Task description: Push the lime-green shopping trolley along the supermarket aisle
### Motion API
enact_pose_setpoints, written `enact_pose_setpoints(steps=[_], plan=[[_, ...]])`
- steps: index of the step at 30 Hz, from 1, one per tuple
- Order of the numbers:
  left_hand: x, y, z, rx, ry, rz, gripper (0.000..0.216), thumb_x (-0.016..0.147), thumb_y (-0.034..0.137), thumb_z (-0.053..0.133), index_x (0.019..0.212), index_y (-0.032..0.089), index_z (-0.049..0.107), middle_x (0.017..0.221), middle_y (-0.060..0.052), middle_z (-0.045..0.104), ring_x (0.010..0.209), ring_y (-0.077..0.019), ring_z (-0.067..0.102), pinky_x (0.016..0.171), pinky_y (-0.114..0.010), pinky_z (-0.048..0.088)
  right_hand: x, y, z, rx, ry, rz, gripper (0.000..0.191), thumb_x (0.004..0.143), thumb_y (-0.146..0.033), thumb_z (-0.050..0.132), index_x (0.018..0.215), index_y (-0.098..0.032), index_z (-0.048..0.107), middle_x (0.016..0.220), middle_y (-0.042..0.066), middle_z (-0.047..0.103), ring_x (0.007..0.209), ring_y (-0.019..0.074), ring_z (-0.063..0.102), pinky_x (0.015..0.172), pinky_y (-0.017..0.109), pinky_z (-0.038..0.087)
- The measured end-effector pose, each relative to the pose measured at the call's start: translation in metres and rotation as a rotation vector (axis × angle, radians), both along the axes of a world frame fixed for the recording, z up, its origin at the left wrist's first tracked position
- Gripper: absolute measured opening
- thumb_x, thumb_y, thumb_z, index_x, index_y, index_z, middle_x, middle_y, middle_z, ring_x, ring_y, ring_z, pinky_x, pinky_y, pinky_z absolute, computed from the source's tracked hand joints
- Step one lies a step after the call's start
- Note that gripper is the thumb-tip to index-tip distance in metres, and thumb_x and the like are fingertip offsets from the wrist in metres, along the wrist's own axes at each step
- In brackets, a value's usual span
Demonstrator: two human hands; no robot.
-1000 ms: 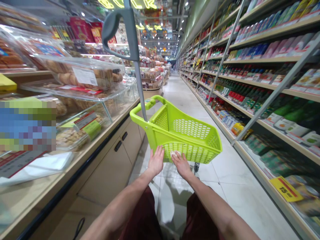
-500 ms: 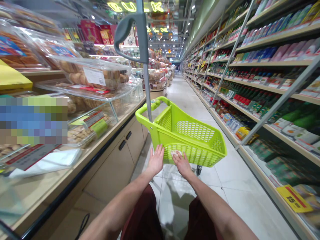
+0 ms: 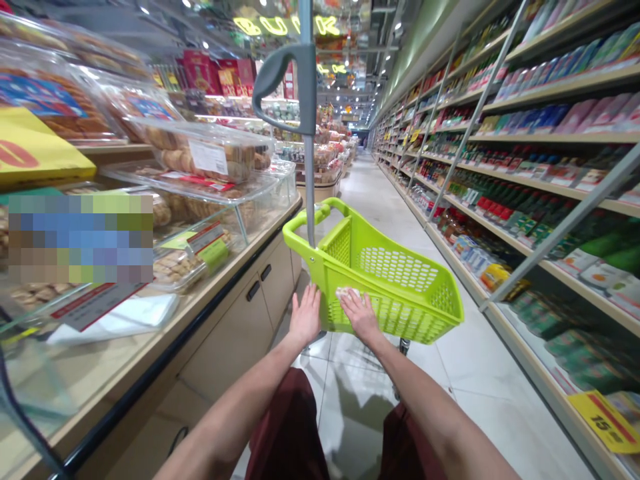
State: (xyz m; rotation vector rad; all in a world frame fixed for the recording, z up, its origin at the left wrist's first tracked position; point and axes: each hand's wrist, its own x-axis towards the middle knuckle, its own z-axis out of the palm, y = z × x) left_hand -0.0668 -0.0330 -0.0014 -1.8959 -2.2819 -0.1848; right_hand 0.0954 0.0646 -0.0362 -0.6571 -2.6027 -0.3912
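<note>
At green basket (image 3: 393, 297): right hand (image 3: 359, 315), fingers spread over white wad (image 3: 343, 292); left hand (image 3: 305, 319), fingers together, thumb out

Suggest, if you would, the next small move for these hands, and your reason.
I would probably slide the right hand to the right along the green basket: its fingers lie over a white wad at the basket's near side, and the perforated wall stretches on beyond them. The open left hand is near the basket's left end.

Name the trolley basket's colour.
The trolley basket is lime green, seen best in the head view.
</note>
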Motion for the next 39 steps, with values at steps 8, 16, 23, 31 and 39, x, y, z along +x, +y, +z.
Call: enact_pose_setpoints(steps=[8,16,23,31,39], plan=[[-0.016,-0.001,-0.002,-0.001,-0.003,0.073,0.066,0.068,0.012,0.039,0.132,0.01,0.023,0.143,-0.01,0.014,0.131,-0.0229,0.008,0.104,-0.049,0.012,-0.037,-0.01,0.043,-0.083,0.0,0.09,0.037,0.086,-0.02,0.037,0.123,-0.023,0.043,0.13,0.005,0.043,0.126,0.0226,0.024,0.101,0.049,0.015],[-0.03,-0.006,0.011,0.003,-0.019,0.164,0.068,0.068,0.017,0.041,0.132,0.009,0.022,0.142,-0.011,0.014,0.131,-0.024,0.008,0.103,-0.05,0.013,-0.081,-0.001,0.07,0.011,0.012,0.171,0.03,0.087,-0.017,0.036,0.113,-0.02,0.051,0.131,0.005,0.042,0.128,0.0215,0.019,0.1,0.05,0.02],[-0.031,-0.01,0.008,-0.016,-0.036,0.16,0.068,0.068,0.018,0.043,0.132,0.009,0.022,0.142,-0.012,0.013,0.131,-0.0241,0.008,0.103,-0.05,0.014,-0.058,-0.018,0.026,-0.163,-0.264,0.146,0.024,0.084,-0.018,0.042,0.101,-0.02,0.059,0.117,0.007,0.054,0.12,0.0238,0.035,0.096,0.05,0.027],[-0.018,0.007,0.023,0.067,-0.043,0.112,0.07,0.067,0.015,0.044,0.132,0.009,0.021,0.142,-0.011,0.013,0.131,-0.0238,0.009,0.103,-0.05,0.012,-0.051,0.011,0.079,0.066,0.138,0.08,0.034,0.087,-0.015,0.035,0.119,-0.022,0.046,0.132,0.004,0.04,0.129,0.0208,0.015,0.101,0.052,0.012],[-0.001,0.004,0.019,0.048,-0.008,0.025,0.068,0.067,0.016,0.042,0.132,0.009,0.023,0.142,-0.011,0.015,0.131,-0.0231,0.008,0.104,-0.049,0.011,-0.001,-0.005,0.006,-0.063,-0.054,0.028,0.029,0.086,-0.02,0.038,0.11,-0.021,0.054,0.125,0.007,0.048,0.123,0.0235,0.03,0.099,0.053,0.017]])
